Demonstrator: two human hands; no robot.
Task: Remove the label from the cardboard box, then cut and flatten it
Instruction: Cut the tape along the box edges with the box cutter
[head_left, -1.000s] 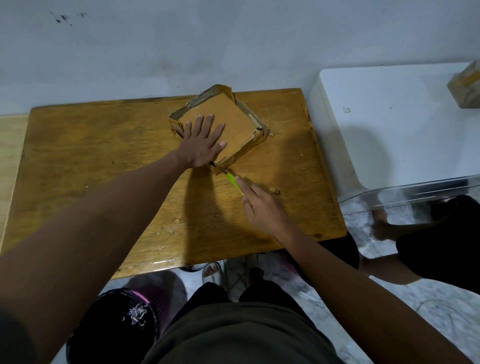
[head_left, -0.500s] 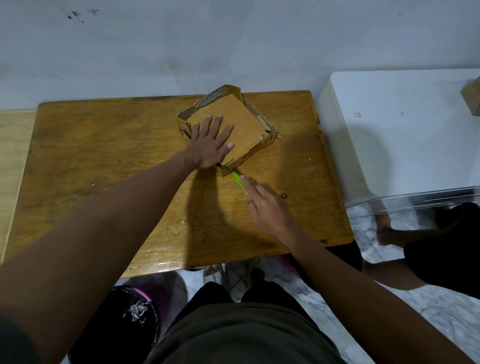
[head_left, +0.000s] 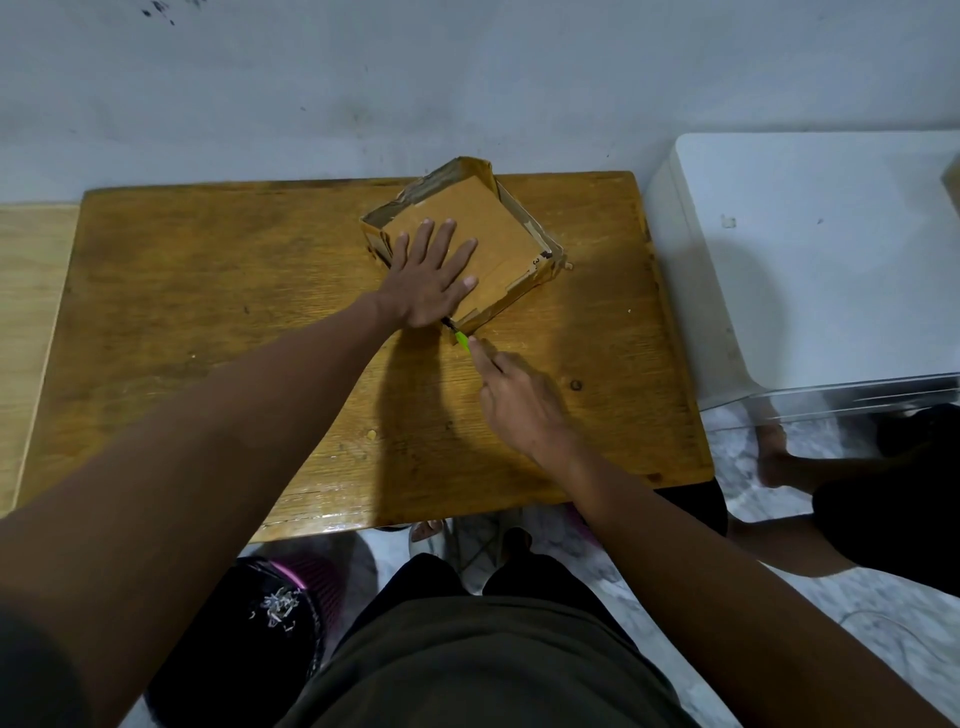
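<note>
A brown cardboard box (head_left: 501, 228) lies at the far middle of the wooden table (head_left: 208, 322), turned cornerwise, with torn paper along its far edges. My left hand (head_left: 431, 275) presses flat on its top, fingers spread. My right hand (head_left: 519, 400) grips a green-handled cutter (head_left: 461, 339), forefinger laid along the handle. The dark blade tip sits at the box's near corner, just under my left palm. The blade's cutting end is partly hidden by the hand.
A white cabinet (head_left: 810, 260) stands right of the table, with a glass edge at its front. A black bin (head_left: 260, 618) with paper scraps sits on the floor at my left knee. Another person's legs (head_left: 831, 488) are at the right. The wall runs close behind the table.
The cutter's tip has stayed at the box's near corner and my right hand has barely shifted. My left hand keeps pressing the box. The view has drifted slightly.
</note>
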